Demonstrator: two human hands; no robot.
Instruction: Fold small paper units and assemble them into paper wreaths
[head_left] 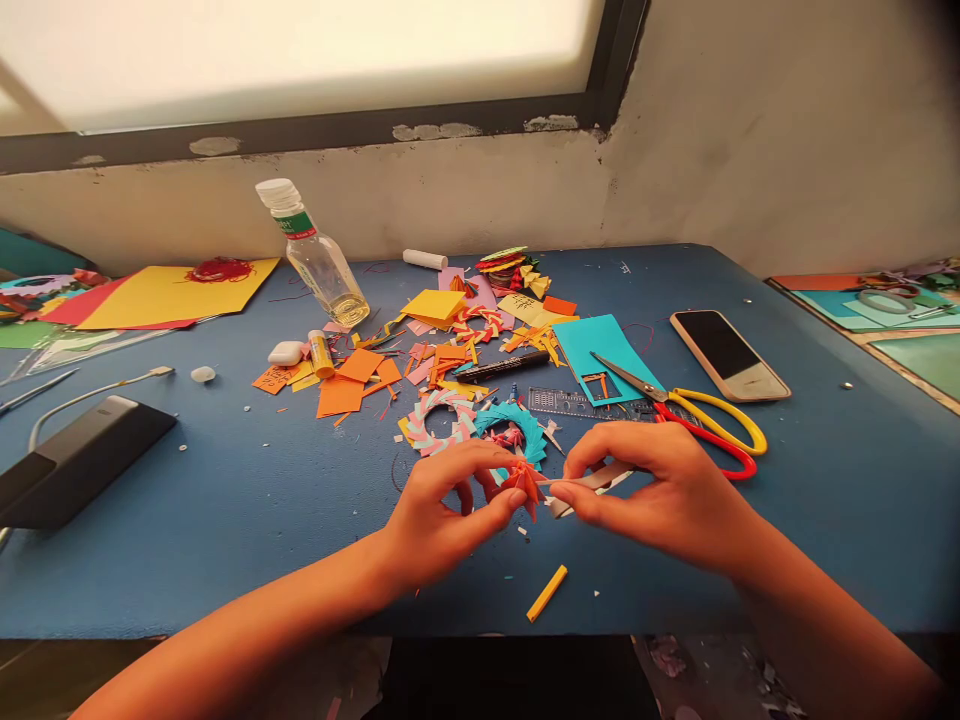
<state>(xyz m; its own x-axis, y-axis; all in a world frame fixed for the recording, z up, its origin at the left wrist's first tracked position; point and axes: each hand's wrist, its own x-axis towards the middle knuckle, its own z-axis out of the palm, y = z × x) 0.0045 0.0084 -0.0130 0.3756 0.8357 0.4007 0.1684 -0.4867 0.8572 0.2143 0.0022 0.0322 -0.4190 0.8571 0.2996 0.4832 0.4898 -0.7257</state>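
My left hand pinches a small coral folded-paper piece with pointed flaps between thumb and fingers. Closed around a pale, narrow strip, my right hand holds its thin end against the right side of the folded paper. What the strip is made of cannot be made out. Just behind the hands lie a pink-and-white paper ring and a turquoise paper ring, the second partly hidden by my left fingers. Scissors with red and yellow handles lie beyond my right hand.
A glass bottle stands behind orange paper squares, a glue stick and a black marker. Turquoise paper lies near a phone. A black device sits left; a yellow strip lies near the front edge.
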